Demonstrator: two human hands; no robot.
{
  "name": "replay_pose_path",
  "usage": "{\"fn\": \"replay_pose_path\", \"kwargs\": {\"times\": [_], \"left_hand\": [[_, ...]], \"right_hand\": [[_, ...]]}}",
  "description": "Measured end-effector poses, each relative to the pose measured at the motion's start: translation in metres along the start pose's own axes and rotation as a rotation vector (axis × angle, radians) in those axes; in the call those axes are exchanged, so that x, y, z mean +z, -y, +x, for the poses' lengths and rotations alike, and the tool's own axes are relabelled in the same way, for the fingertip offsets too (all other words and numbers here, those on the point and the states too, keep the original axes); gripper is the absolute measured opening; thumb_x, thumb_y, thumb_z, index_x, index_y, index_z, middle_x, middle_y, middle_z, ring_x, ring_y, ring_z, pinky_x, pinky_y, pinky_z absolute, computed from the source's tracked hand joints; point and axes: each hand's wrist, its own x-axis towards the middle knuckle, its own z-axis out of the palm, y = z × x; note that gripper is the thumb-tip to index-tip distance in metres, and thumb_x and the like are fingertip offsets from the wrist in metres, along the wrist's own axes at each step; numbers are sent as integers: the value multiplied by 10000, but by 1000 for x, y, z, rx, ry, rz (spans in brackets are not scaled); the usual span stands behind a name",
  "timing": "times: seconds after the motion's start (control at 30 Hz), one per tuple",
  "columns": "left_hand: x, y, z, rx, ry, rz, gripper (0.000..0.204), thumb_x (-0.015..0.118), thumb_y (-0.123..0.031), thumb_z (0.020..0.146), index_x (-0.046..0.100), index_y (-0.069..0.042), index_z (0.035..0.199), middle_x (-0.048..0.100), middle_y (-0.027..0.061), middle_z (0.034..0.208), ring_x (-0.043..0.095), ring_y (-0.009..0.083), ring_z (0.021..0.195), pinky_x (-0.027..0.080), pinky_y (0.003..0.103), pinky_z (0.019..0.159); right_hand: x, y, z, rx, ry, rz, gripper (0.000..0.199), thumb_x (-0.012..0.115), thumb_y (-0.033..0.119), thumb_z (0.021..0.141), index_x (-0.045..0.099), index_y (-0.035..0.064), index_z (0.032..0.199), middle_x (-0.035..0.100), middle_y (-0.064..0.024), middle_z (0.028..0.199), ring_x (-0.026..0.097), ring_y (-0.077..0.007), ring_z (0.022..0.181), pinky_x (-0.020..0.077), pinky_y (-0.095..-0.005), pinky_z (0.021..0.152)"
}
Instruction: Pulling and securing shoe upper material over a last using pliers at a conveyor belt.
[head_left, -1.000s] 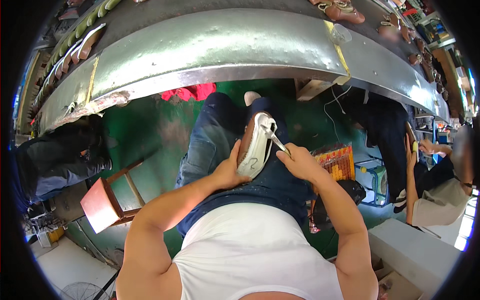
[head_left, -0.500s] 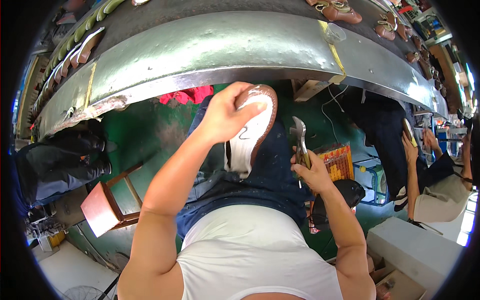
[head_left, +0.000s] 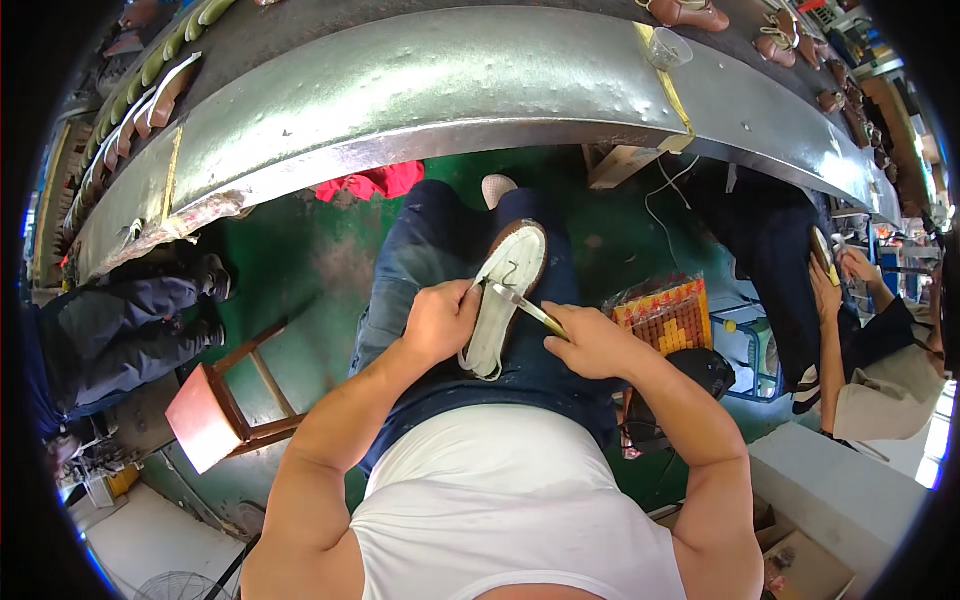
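A brown shoe [head_left: 492, 322] rests bottom up on my thighs, its pale underside facing me with a dark mark on it. My left hand [head_left: 440, 320] is closed on the shoe's left edge near the middle. In my right hand [head_left: 590, 340] is a pair of lasting pincers [head_left: 532, 308], gripped by the handles. The tool lies across the shoe's underside, its metal head at the left edge, close to my left fingertips. Whether its jaws are closed on the edge cannot be made out.
A metal-edged bench [head_left: 420, 80] curves ahead, carrying brown shoes [head_left: 690, 12] and a clear cup [head_left: 668, 48]. A wooden stool [head_left: 205, 415] stands left, a red cloth [head_left: 372, 182] lies under the bench, and a beaded mat [head_left: 665, 320] is on the right. Co-workers sit on both sides.
The shoe has come down and nearer, onto my lap. My left hand has shifted from its upper end to its left edge. My right hand has brought the pincers leftward over the shoe.
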Motion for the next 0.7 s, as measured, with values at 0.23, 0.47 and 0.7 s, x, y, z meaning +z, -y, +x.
{"fn": "replay_pose_path", "kwargs": {"times": [0.23,0.47,0.7], "left_hand": [[10,-15,-7,329,-70,212,187,568,-137,939,657,21,983,634,195,754,632,391,685,521,422,629],[48,48,23,-570,345,-1100,492,356,-419,1058,521,-69,1361,603,113,1269,565,225,1156,428,363,1014],[33,42,28,-345,365,-1219,698,530,-449,996,259,-113,1544,447,56,1464,448,184,1301,359,361,1102]], "right_hand": [[-59,19,28,566,555,539,315,557,301,969,648,2,1005,686,-59,842,656,-142,799,525,-313,606],[-37,27,50,146,343,-324,328,573,275,944,648,-45,935,670,-251,849,658,-416,836,522,-471,748],[44,-4,38,175,-121,41,271,643,227,905,619,-42,929,649,-271,804,638,-457,798,495,-498,756]]}}
